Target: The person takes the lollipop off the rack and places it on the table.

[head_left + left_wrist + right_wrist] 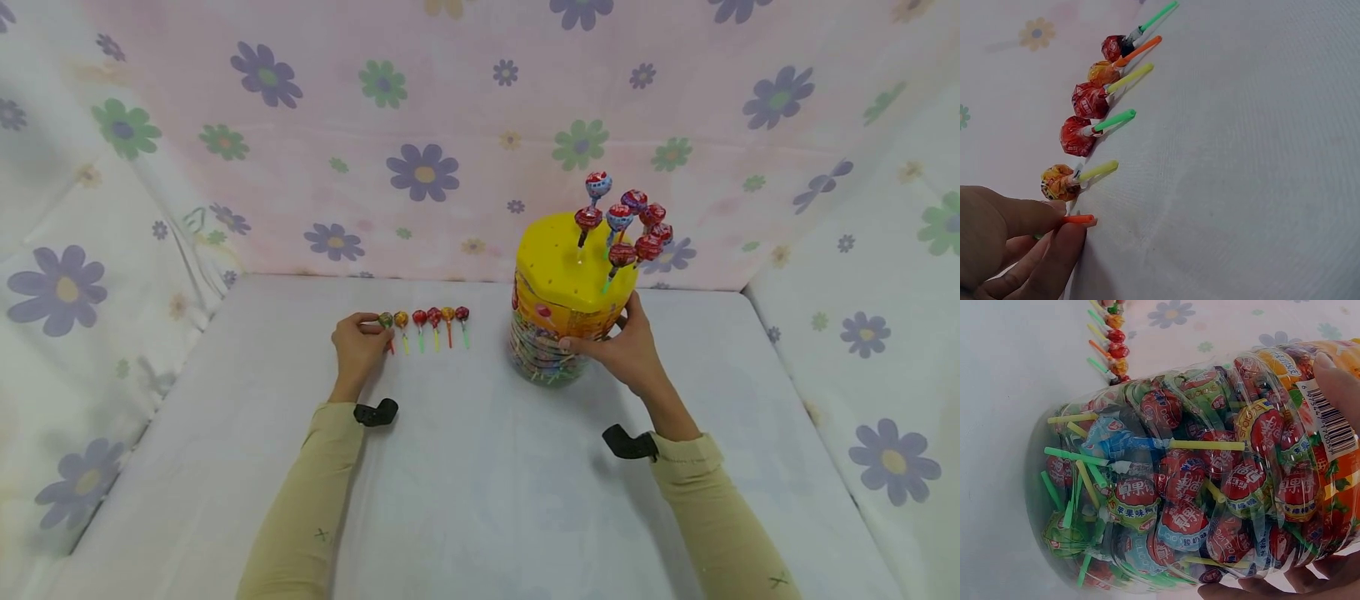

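Observation:
My left hand (357, 348) is at the left end of a row of lollipops, its thumb and a finger pinching the orange-red stick (1080, 219) of the end lollipop (386, 320). That lollipop's greenish head is mostly behind the fingers in the left wrist view. Beside it lie several others, among them a yellow-wrapped lollipop (1060, 182) and a red-wrapped lollipop (1077, 136). My right hand (633, 350) grips a clear plastic jar (1147, 487) by its upper side, below the yellow lid (558, 271). Wrapped lollipops fill the jar.
Several lollipops stand upright in holes of the lid, including a blue-and-red lollipop (597, 185) at the back. A white cloth (480, 483) covers the table. Flowered curtains (465, 100) hang behind and at both sides.

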Demonstrator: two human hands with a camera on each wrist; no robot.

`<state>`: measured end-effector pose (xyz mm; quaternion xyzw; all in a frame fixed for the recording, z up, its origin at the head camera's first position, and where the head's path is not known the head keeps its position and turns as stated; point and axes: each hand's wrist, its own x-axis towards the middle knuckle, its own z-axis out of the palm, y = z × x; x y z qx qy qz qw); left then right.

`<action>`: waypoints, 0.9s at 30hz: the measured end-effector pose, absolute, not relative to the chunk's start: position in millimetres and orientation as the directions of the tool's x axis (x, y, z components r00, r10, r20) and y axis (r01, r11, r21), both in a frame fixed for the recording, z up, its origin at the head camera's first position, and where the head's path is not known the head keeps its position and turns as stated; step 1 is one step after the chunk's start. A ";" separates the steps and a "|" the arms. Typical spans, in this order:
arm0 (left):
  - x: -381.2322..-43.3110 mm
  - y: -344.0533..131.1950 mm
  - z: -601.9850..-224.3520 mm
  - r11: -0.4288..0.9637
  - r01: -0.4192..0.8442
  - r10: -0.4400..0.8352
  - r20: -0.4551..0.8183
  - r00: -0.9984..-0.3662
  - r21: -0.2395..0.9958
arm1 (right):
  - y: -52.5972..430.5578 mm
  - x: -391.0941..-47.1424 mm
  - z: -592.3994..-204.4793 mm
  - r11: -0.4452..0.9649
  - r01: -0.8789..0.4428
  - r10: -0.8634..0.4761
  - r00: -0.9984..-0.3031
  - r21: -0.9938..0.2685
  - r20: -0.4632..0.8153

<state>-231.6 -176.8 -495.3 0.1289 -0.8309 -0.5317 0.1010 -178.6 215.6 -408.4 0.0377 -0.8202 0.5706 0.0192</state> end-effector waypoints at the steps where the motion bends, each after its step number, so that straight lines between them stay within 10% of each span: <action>1: -231.3 -176.7 -495.4 0.420 -0.108 -0.321 0.037 -0.946 0.901 | 215.6 -178.5 -408.6 0.346 -0.082 -0.040 -0.997 -0.935 0.072; 16: -223.6 -180.9 -488.0 0.519 -0.097 -0.310 0.082 -0.947 0.849 | 215.2 -178.0 -410.3 0.345 -0.089 -0.049 -0.996 -0.934 0.076; 27: -216.8 -156.1 -434.7 0.261 0.197 -0.119 0.234 -0.965 0.945 | 215.4 -178.1 -409.9 0.342 -0.089 -0.045 -0.996 -0.935 0.079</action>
